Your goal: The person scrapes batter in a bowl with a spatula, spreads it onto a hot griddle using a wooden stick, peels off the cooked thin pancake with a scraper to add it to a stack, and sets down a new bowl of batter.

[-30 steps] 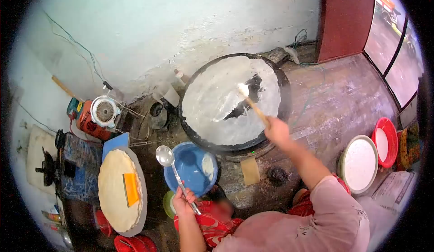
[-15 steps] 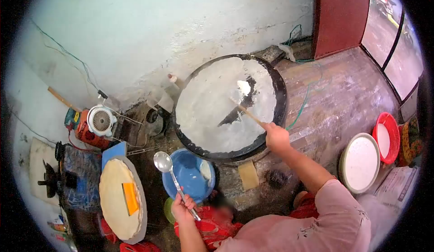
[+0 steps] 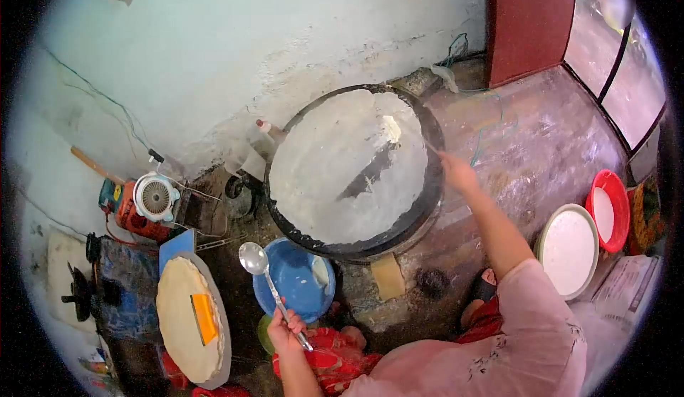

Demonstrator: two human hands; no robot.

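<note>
My left hand (image 3: 287, 331) is closed around the handle of a big metal spoon (image 3: 254, 258), its bowl up beside the blue basin (image 3: 260, 290). At the right side of a round black griddle (image 3: 436, 197), my right hand (image 3: 457, 173) is closed on a thin wooden spreader (image 3: 432, 147), which points toward the batter and is only partly visible. Pale batter (image 3: 320, 169) covers most of the griddle in a thin layer. A dark bare streak runs through it, below a thicker white lump of batter (image 3: 390, 129).
On the left, a stack of thin round flatbreads (image 3: 174, 319) carries an orange scraper (image 3: 204, 319). A white blower (image 3: 156, 196) stands behind it. To the right are a pale tub (image 3: 568, 254) and a red basin (image 3: 618, 190) of white batter. A green cable (image 3: 479, 148) crosses the floor.
My right hand has moved up and right, taking the spreader from the griddle's middle toward its right edge. The white lump has become longer and flatter. My left hand still holds the spoon.
</note>
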